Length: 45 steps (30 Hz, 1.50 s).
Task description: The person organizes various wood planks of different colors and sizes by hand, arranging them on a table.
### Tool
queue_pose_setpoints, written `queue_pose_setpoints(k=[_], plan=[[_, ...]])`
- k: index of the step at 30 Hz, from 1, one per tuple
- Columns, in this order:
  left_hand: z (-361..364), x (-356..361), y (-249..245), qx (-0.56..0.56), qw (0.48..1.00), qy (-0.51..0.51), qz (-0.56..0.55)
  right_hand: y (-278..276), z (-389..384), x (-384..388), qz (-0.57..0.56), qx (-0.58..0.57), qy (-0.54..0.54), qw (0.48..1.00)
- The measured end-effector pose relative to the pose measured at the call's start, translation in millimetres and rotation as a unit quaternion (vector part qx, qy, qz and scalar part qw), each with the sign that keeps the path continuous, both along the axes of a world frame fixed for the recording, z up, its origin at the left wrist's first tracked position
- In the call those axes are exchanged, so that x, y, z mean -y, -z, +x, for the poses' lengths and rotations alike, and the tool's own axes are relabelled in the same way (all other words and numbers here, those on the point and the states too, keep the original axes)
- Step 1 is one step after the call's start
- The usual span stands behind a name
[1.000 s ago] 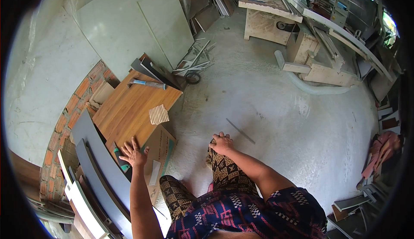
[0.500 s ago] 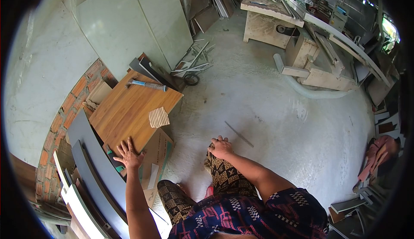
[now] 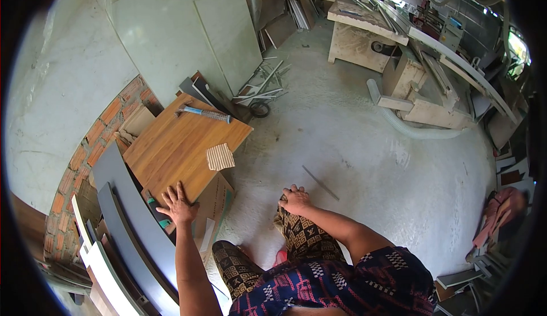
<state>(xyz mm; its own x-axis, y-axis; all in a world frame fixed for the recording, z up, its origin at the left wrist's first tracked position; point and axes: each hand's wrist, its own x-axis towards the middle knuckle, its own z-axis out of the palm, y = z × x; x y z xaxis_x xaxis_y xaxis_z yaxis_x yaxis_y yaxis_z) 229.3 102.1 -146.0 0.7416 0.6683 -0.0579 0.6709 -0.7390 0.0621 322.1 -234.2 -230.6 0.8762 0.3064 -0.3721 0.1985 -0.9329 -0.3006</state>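
My left hand (image 3: 179,205) lies with its fingers spread on the near edge of a brown wooden board (image 3: 165,145). The board rests on a cardboard box (image 3: 219,202). On the board are a hammer (image 3: 206,113) with a blue handle, near the far side, and a small piece of corrugated cardboard (image 3: 220,157). A green and black tool (image 3: 157,209), partly hidden, is just left of my left hand. My right hand (image 3: 296,200) rests over my knee, fingers curving down over the patterned trousers, and I see nothing held in it.
Dark grey panels (image 3: 122,202) lean at the left beside a low brick wall (image 3: 85,151). A thin strip (image 3: 320,182) lies on the concrete floor. Farther off stand a saw table (image 3: 364,42) with a ribbed hose (image 3: 410,129) and a pile of offcuts (image 3: 265,85).
The view has shifted slightly, so the scene sits a little lower and to the right. Both hands keep their places on the board and the knee.
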Motion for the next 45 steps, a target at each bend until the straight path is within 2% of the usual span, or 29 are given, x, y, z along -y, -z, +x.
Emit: queue_pose_setpoints(k=[5, 7, 10, 12, 13, 19, 22, 23, 27, 30, 33, 37, 40, 41, 42, 43, 44, 45], plan=[[0, 0, -4, 0.013, 1.0, 0.001, -0.005, -11, 18, -25, 0.008, -0.041, -0.021, 0.999], [0, 2, -8, 0.011, 1.0, 0.003, -0.006, -22, 25, -49, 0.119, 0.065, -0.064, 0.989], [-2, 2, -8, 0.013, 1.0, 0.005, -0.004, -38, 33, -101, 0.247, 0.23, -0.167, 0.926], [-6, -2, -5, 0.017, 1.0, 0.003, 0.001, -53, 33, -139, 0.248, 0.279, -0.225, 0.9], [-5, -4, -4, 0.024, 1.0, 0.003, 0.006, -73, 28, -155, 0.224, 0.22, -0.225, 0.922], [-5, -11, 2, 0.042, 0.999, 0.011, 0.017, -64, 41, -218, 0.145, 0.18, -0.273, 0.934], [-6, -15, 4, 0.046, 0.999, 0.011, 0.015, -67, 48, -230, 0.092, 0.234, -0.186, 0.95], [-5, -17, 10, 0.046, 0.999, 0.01, 0.022, -58, 57, -233, 0.105, 0.24, -0.146, 0.954], [-4, -19, 11, 0.039, 0.999, 0.01, 0.026, -54, 68, -240, 0.101, 0.225, -0.168, 0.954], [-5, -19, 7, 0.055, 0.998, 0.018, 0.013, -61, 46, -256, 0.143, 0.21, -0.269, 0.929], [-5, -18, 5, 0.047, 0.999, 0.014, 0.003, -58, 29, -264, 0.182, 0.208, -0.306, 0.911], [-3, -17, 2, 0.037, 0.999, 0.013, 0.005, -39, 35, -264, 0.132, 0.281, -0.368, 0.876], [-5, -15, 0, 0.035, 0.999, 0.012, 0.0, -39, 68, -234, 0.11, 0.319, -0.424, 0.841], [-5, -14, -2, 0.035, 0.999, 0.012, -0.003, -50, 84, -217, 0.208, 0.323, -0.419, 0.823], [-5, -15, -4, 0.037, 0.999, 0.012, -0.006, -62, 99, -199, 0.226, 0.299, -0.366, 0.852], [-3, -16, -2, 0.033, 0.999, 0.012, 0.002, -46, 128, -178, 0.211, 0.343, -0.261, 0.877], [-2, -17, 2, 0.027, 1.0, 0.012, 0.01, -43, 154, -155, 0.237, 0.376, -0.2, 0.873], [-3, -18, 5, 0.018, 1.0, 0.012, 0.018, -54, 179, -135, 0.211, 0.304, -0.062, 0.927]])
